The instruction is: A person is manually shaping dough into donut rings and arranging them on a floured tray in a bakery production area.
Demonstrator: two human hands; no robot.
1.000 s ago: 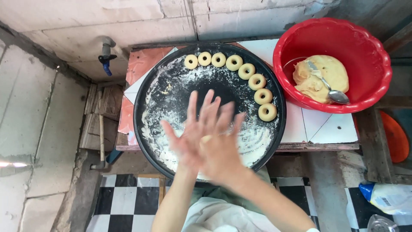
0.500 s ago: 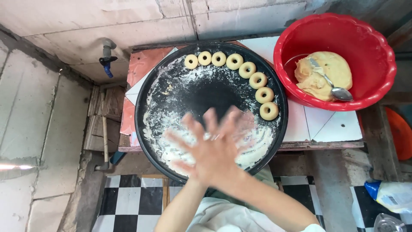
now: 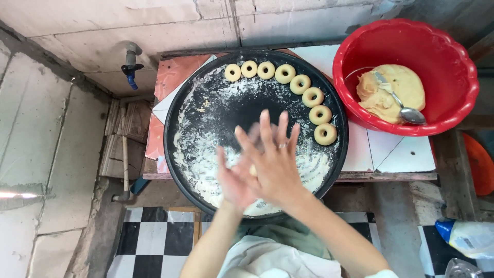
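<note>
Black and round, the flour-dusted tray (image 3: 206, 110) lies on a tiled counter (image 3: 396, 154) and overhangs its near edge. Both hands meet above the near part of the tray: the right hand (image 3: 275, 164) lies palm-down over the left hand (image 3: 234, 177), fingers spread, pressed together on a small lump of pale dough (image 3: 253, 170) that shows only as a sliver between the palms. A ring (image 3: 282, 146) sits on one finger of the right hand. The left hand is blurred, so its exact finger positions cannot be told.

Eight dough rings (image 3: 300, 84) lie in an arc along the far and right rim of the tray, each just beside the next, running from the far edge round toward the right side. Loose white flour (image 3: 198, 159) covers the left and near parts of the tray, with the centre darker.

At the far right corner of the counter stands a red plastic bowl (image 3: 360, 46), touching the tray's rim; it holds a mass of pale dough (image 3: 393, 92) with a metal spoon (image 3: 401, 105) resting on it. A tap with a blue handle (image 3: 131, 67) projects from the wall beyond the counter's left end. Black-and-white chequered floor tiles (image 3: 154, 237) show below the near edge.
</note>
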